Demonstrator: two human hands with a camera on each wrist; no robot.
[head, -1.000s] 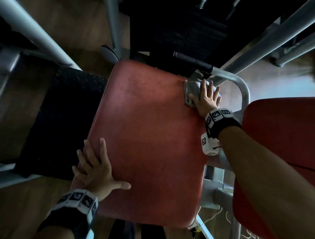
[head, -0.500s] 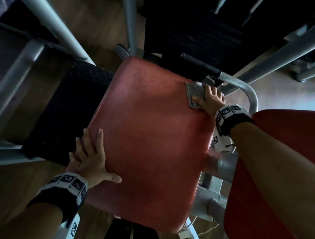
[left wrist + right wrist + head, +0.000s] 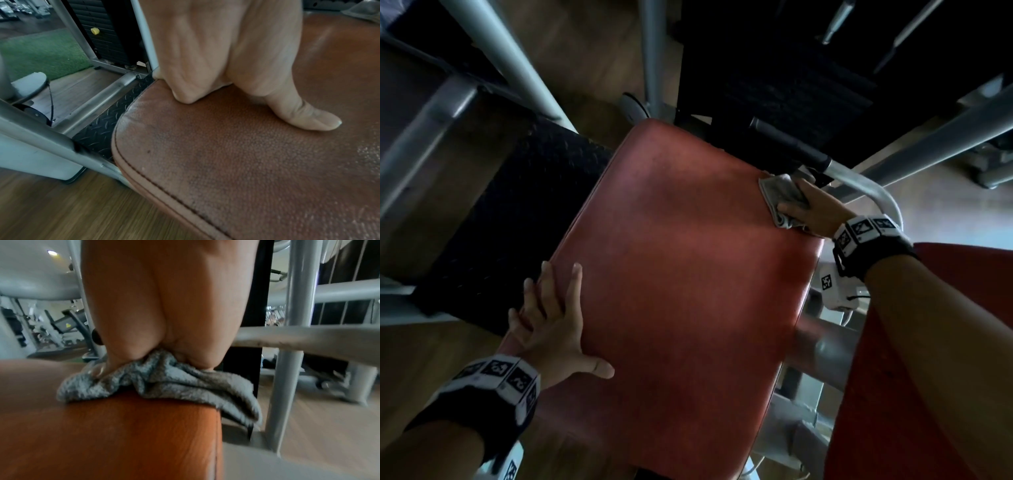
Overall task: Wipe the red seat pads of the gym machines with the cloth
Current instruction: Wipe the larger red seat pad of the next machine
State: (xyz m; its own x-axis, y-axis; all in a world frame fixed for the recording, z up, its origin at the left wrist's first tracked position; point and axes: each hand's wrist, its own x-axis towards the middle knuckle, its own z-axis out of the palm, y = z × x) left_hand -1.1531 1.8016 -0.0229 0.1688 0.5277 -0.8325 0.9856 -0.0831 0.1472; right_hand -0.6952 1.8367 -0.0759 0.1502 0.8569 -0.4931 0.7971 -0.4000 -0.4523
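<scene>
A worn red seat pad (image 3: 688, 274) fills the middle of the head view. My left hand (image 3: 558, 308) lies flat on its near left edge, fingers spread and thumb (image 3: 304, 116) pressed on the leather (image 3: 246, 162). My right hand (image 3: 815, 209) is at the pad's far right corner and grips a bunched grey cloth (image 3: 780, 195) against it. In the right wrist view the cloth (image 3: 164, 382) is gathered under the palm (image 3: 164, 305) and hangs over the pad's edge (image 3: 102, 434). A second red pad (image 3: 893, 394) shows under my right forearm.
A black-gripped handle (image 3: 787, 140) on a grey tube (image 3: 876, 192) curves just beyond the cloth. Grey frame posts (image 3: 506, 58) rise at the left and back. A black diamond-plate footboard (image 3: 500, 222) lies left of the pad, a weight stack (image 3: 109, 32) beyond it. The floor is wood.
My right hand has stayed at the far right corner, its fingers going from flat to curled on the bunched cloth. The left hand keeps its place on the pad's edge.
</scene>
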